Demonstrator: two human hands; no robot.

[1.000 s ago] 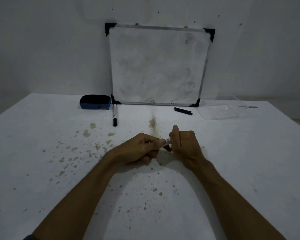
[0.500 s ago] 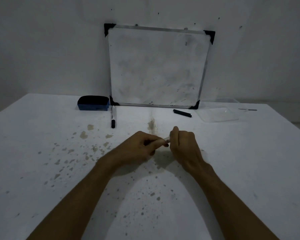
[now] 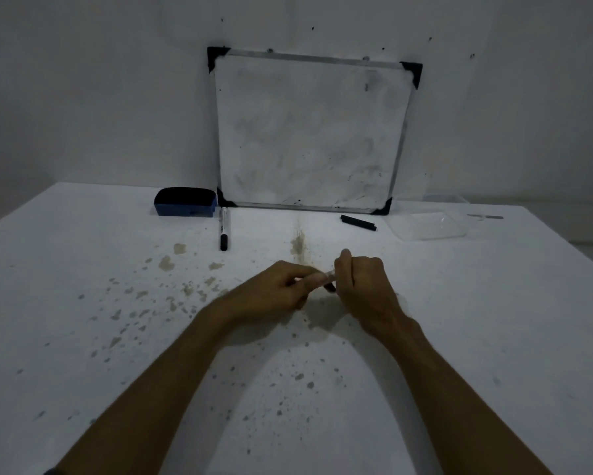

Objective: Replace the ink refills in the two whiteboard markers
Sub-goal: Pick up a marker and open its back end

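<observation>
My left hand [image 3: 278, 291] and my right hand [image 3: 365, 289] meet over the middle of the white table [image 3: 476, 320]. Both are closed around one whiteboard marker [image 3: 328, 276]; only a short pale piece and a dark tip show between the fingers. A second marker [image 3: 224, 228], white with a black cap, lies on the table further back on the left. A short black stick [image 3: 358, 222], perhaps an ink refill or marker part, lies at the back right, near the board's lower right corner.
A smudged whiteboard [image 3: 309, 132] leans against the wall at the back. A blue eraser [image 3: 185, 202] sits left of it, a clear plastic tray [image 3: 428, 226] right of it. Brown stains speckle the table's left and middle.
My hands stay together on the marker with only slight finger shifts. The view has tilted a little, nothing on the table moved.
</observation>
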